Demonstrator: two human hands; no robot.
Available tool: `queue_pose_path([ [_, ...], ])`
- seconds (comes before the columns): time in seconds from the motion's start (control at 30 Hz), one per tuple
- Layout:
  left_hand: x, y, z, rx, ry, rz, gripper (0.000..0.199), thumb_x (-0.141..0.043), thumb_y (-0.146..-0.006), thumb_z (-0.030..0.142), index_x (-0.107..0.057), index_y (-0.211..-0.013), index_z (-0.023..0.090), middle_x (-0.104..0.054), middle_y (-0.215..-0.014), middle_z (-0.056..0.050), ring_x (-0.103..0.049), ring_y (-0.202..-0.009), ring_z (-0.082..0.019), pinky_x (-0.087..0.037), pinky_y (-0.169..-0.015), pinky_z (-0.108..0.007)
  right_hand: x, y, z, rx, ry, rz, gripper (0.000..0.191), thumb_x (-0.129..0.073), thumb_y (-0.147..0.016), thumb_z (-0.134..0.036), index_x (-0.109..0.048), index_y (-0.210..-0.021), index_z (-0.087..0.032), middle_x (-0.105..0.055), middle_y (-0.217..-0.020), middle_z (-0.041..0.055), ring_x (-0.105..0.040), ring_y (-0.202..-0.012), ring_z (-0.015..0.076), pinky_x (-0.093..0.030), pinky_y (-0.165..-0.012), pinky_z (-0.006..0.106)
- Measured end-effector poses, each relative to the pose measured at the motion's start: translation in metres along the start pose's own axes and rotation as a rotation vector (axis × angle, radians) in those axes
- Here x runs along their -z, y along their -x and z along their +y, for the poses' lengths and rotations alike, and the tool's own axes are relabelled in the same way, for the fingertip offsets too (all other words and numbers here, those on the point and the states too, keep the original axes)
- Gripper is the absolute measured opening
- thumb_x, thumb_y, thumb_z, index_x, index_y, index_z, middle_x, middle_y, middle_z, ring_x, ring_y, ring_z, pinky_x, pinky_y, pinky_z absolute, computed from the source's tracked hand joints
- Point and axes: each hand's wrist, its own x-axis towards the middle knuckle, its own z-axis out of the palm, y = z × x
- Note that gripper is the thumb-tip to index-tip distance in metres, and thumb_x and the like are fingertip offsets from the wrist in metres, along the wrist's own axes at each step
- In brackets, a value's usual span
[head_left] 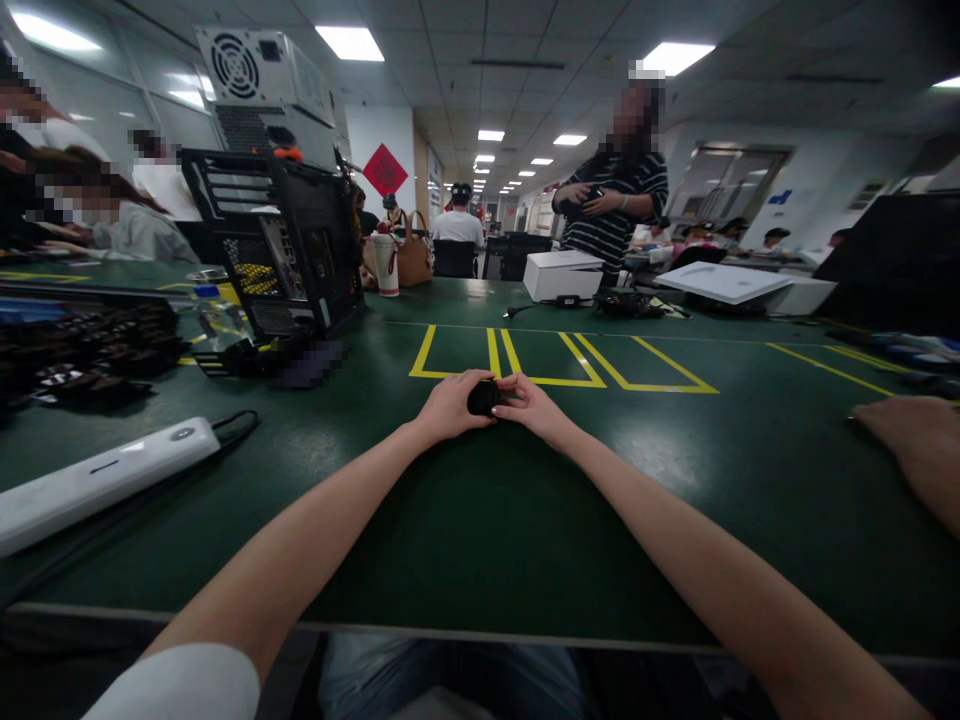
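Observation:
A small, black, rounded object [482,398] is between my two hands, just above or on the green table; its exact kind is not clear. My left hand [454,405] curls round it, thumb along the near side and fingers over the far side. From the other side, my right hand [527,408] pinches its right edge with thumb and fingertips. Yellow tape outlines [585,382] lie on the table just beyond both hands.
At the left are a white power strip [112,480], a heap of black parts [90,345], a bottle [217,315] and an open computer case [281,240]. A white box [562,275] stands ahead, near a standing person. Another person's hand [911,430] rests at right.

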Motion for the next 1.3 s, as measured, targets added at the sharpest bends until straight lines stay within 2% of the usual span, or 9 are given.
queue_pose_path([
  [0.17,-0.0024,-0.0007,-0.0019,-0.009,-0.014,0.01,0.061,-0.066,-0.06,0.036,-0.039,-0.113,0.021,-0.051,-0.112,-0.005,-0.05,-0.1,-0.023,-0.039,-0.084,-0.038,-0.0024,-0.0007,0.0023,-0.021,-0.006,0.036,0.023,-0.058,-0.069,-0.032,-0.05,-0.088,-0.022,-0.055,-0.092,0.0014,-0.056,-0.082,0.0143,-0.045,-0.079,0.038],
  [0.3,-0.0029,-0.0005,-0.003,-0.012,-0.011,0.008,0.061,-0.066,-0.06,0.036,-0.039,-0.113,0.022,-0.05,-0.112,-0.005,-0.05,-0.1,-0.023,-0.04,-0.084,-0.038,-0.0008,-0.0025,0.0029,-0.042,0.032,0.069,0.032,-0.061,-0.066,-0.03,-0.051,-0.095,-0.02,-0.055,-0.099,0.0037,-0.054,-0.091,0.0165,-0.042,-0.084,0.039],
  [0.47,-0.0008,0.0003,-0.0022,-0.014,0.002,0.006,0.06,-0.065,-0.061,0.036,-0.039,-0.113,0.021,-0.05,-0.113,-0.005,-0.05,-0.1,-0.023,-0.04,-0.084,-0.038,0.0002,0.0005,-0.001,-0.004,0.01,0.007,0.034,-0.066,-0.061,-0.023,-0.052,-0.091,-0.02,-0.055,-0.1,0.0018,-0.054,-0.094,0.0159,-0.04,-0.089,0.037],
  [0.67,-0.0008,-0.0002,-0.0021,0.002,0.006,-0.004,0.061,-0.066,-0.061,0.034,-0.039,-0.113,0.022,-0.05,-0.113,-0.005,-0.049,-0.101,-0.024,-0.039,-0.085,-0.039,-0.0016,0.0007,0.0007,0.014,0.025,0.052,0.024,-0.061,-0.066,-0.03,-0.052,-0.085,-0.02,-0.055,-0.092,0.0008,-0.055,-0.086,0.0152,-0.044,-0.081,0.037],
  [0.77,-0.0012,-0.0005,-0.0017,0.007,0.012,-0.003,0.06,-0.066,-0.06,0.034,-0.039,-0.113,0.022,-0.05,-0.113,-0.005,-0.049,-0.102,-0.024,-0.039,-0.085,-0.039,-0.0016,-0.0014,0.0021,-0.002,0.026,0.084,0.028,-0.062,-0.065,-0.03,-0.052,-0.088,-0.021,-0.055,-0.092,0.001,-0.055,-0.087,0.0158,-0.043,-0.081,0.037],
  [0.93,-0.0008,-0.0001,-0.0018,0.014,0.012,-0.008,0.061,-0.066,-0.061,0.035,-0.039,-0.114,0.022,-0.05,-0.113,-0.005,-0.049,-0.101,-0.024,-0.039,-0.084,-0.039,-0.0012,0.0013,-0.0012,-0.04,0.035,0.031,0.033,-0.063,-0.065,-0.027,-0.052,-0.095,-0.021,-0.054,-0.102,0.0026,-0.052,-0.095,0.0171,-0.04,-0.087,0.039],
  [1.03,-0.0016,-0.0001,-0.0031,0.016,0.009,-0.009,0.061,-0.066,-0.061,0.036,-0.039,-0.114,0.022,-0.05,-0.114,-0.005,-0.05,-0.1,-0.024,-0.04,-0.084,-0.039,-0.0025,0.0031,-0.0019,-0.02,0.026,0.017,0.031,-0.063,-0.064,-0.028,-0.051,-0.092,-0.022,-0.054,-0.098,0.0016,-0.053,-0.092,0.0156,-0.042,-0.084,0.037],
  [1.17,-0.0032,-0.0009,-0.0041,0.002,0.005,0.006,0.062,-0.067,-0.059,0.034,-0.04,-0.113,0.022,-0.05,-0.113,-0.005,-0.049,-0.101,-0.024,-0.038,-0.086,-0.039,-0.0041,0.0003,0.0024,0.001,0.021,0.074,0.024,-0.059,-0.067,-0.034,-0.052,-0.086,-0.02,-0.055,-0.091,0.0012,-0.055,-0.08,0.0136,-0.045,-0.077,0.035],
  [1.3,-0.0027,-0.0011,-0.0033,0.008,0.012,0.003,0.062,-0.067,-0.059,0.033,-0.039,-0.113,0.022,-0.05,-0.113,-0.005,-0.05,-0.1,-0.023,-0.039,-0.085,-0.039,-0.003,-0.0018,0.0045,-0.043,0.007,0.084,0.033,-0.06,-0.067,-0.033,-0.051,-0.096,-0.021,-0.054,-0.099,0.0039,-0.054,-0.087,0.0154,-0.044,-0.08,0.036],
])
